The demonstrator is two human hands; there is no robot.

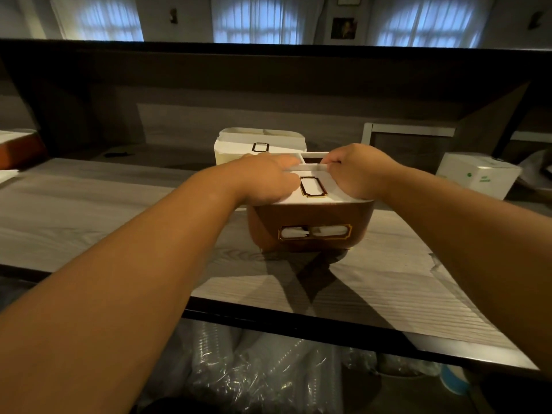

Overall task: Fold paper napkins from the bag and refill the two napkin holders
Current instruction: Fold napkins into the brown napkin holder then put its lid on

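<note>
Both hands on brown napkin holder (310, 222): left hand (268, 180) and right hand (355, 171) fingers pinching napkin stack (310, 167) ends, long axis left-right, slot directly below.

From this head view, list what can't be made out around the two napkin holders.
- How full the brown napkin holder is: the left hand and right hand cover its top.
- Front of the white napkin holder: hidden behind both hands.
- Print on the white box: too small.
- Reddish object: cut off by the left edge.
- The napkin bag: not identifiable.
</note>
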